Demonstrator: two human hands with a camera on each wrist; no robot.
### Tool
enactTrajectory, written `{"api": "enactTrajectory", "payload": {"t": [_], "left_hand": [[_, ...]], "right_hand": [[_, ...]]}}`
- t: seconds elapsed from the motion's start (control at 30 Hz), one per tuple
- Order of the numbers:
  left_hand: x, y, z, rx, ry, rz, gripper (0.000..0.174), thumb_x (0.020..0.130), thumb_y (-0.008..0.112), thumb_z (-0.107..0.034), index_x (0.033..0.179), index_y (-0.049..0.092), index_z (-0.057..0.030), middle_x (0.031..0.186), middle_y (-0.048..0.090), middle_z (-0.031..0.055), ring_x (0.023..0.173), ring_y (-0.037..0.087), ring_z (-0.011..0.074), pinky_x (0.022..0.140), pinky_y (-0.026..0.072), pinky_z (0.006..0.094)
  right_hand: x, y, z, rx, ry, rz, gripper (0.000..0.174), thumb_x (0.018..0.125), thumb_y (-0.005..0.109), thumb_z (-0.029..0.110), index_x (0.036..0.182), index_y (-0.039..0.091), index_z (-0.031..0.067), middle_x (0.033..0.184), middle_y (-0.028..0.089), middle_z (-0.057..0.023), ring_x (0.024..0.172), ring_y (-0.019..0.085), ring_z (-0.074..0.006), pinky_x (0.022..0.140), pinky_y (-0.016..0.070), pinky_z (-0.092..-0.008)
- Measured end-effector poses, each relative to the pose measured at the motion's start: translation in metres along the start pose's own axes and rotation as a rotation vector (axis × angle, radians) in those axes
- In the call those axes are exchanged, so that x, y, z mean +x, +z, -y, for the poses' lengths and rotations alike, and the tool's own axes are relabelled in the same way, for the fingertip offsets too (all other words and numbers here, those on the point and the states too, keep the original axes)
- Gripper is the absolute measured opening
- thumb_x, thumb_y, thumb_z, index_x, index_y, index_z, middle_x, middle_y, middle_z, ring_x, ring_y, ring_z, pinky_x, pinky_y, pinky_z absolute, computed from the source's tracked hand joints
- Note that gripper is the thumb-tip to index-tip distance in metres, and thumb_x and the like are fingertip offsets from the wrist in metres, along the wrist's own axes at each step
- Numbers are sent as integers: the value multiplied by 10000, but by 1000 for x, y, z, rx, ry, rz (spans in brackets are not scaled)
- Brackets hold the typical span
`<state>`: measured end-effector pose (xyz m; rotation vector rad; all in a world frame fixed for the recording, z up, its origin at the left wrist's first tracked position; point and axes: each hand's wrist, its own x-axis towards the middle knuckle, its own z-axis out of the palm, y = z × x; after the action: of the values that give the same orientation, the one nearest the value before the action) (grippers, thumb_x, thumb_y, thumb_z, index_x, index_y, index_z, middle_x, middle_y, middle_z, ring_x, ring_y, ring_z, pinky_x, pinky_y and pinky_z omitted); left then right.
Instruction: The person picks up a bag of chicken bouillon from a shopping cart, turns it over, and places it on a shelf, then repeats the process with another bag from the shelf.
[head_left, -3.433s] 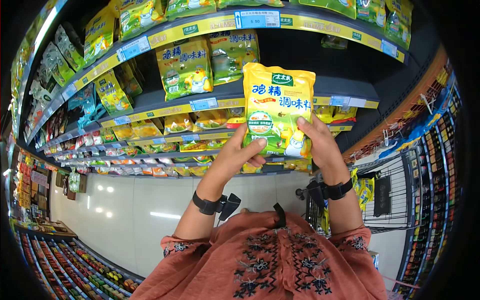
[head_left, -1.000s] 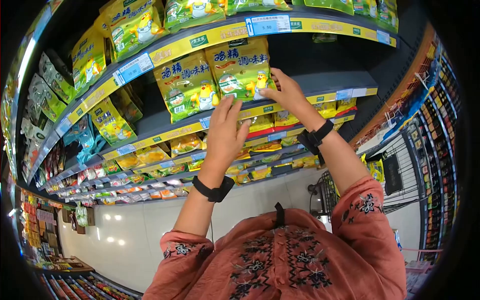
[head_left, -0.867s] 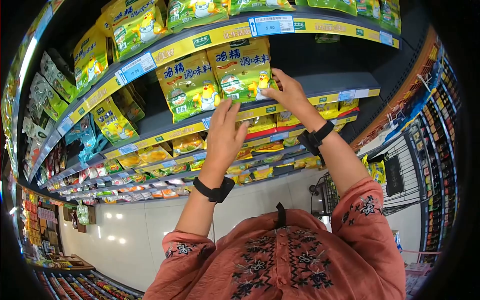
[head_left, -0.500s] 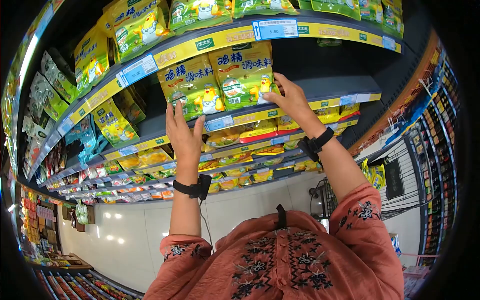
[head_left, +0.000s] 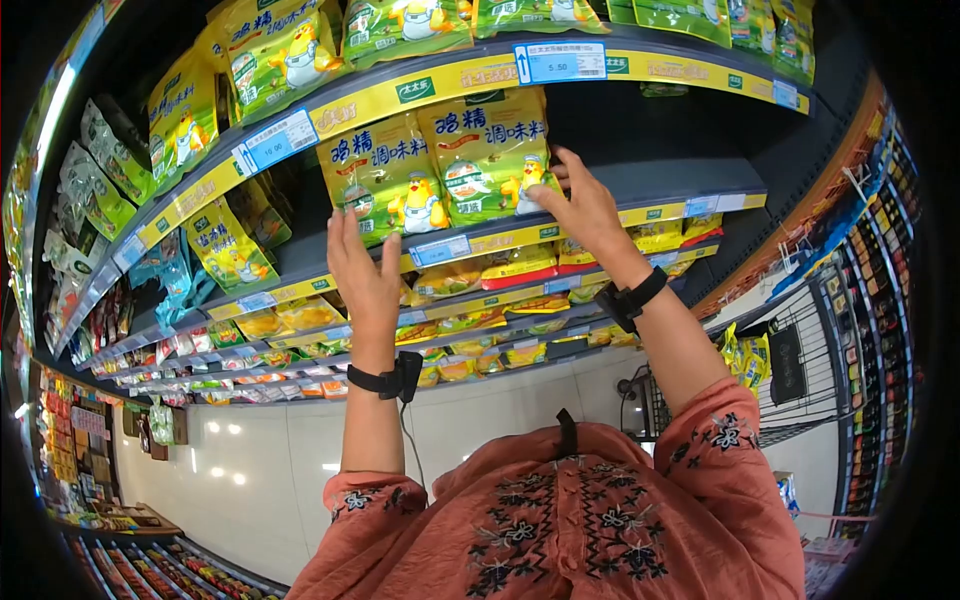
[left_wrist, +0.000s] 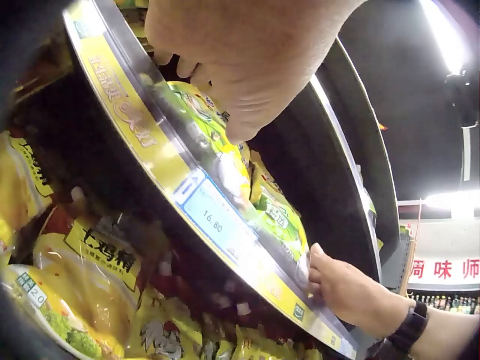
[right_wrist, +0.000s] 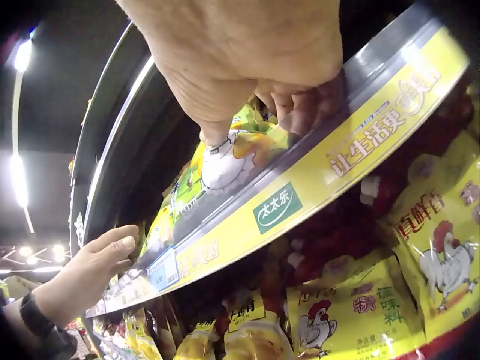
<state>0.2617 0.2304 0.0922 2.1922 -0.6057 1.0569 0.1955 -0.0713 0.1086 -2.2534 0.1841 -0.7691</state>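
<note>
Two yellow-green bags of chicken seasoning stand side by side on the shelf in the head view, the left bag [head_left: 386, 175] slightly overlapped by the right bag [head_left: 487, 155]. My left hand [head_left: 362, 275] touches the left bag's lower left side with nearly straight fingers, its thumb apart near the bottom corner. In the left wrist view that thumb [left_wrist: 244, 127] lies against the bag's front. My right hand [head_left: 588, 205] grips the right bag's lower right edge, thumb on the front and fingers curled round the side. The right wrist view shows its thumb [right_wrist: 216, 131] pressed on the printed chicken.
Just above the bags runs the upper shelf's edge [head_left: 450, 80], with more seasoning bags over it. A smaller yellow bag [head_left: 228, 243] stands farther left. Lower shelves hold several packets. A wire cart [head_left: 810, 360] with yellow bags in it stands at the right.
Earlier both hands held a seasoning bag up before the shelf; they now rest on the shelved bags. My left hand has since shifted left from between the bags to the left bag's side.
</note>
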Motion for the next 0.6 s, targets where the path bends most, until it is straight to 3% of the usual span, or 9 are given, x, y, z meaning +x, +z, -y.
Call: {"api": "enactTrajectory", "payload": {"t": [0.23,0.6], "left_hand": [[-19,5,-53,-105,202,127,608,847,735,-145,1398,507,-26,1468,464,204,1375,413,397,1136,326,490],[-15,31,-93,-120,216,315,631,863,711,-228,1417,486,-29,1502,421,188,1419,354,377,1167,255,535]], "right_hand": [[-3,-2,10,-60,-43,23,666,899,669,454,1354,521,-10,1221,654,-224,1133,622,-382,940,483,-444],[-2,2,0,-100,-93,-18,620,907,667,453,1327,563,9,1145,668,-241,1072,634,-397,900,494,-448]]}}
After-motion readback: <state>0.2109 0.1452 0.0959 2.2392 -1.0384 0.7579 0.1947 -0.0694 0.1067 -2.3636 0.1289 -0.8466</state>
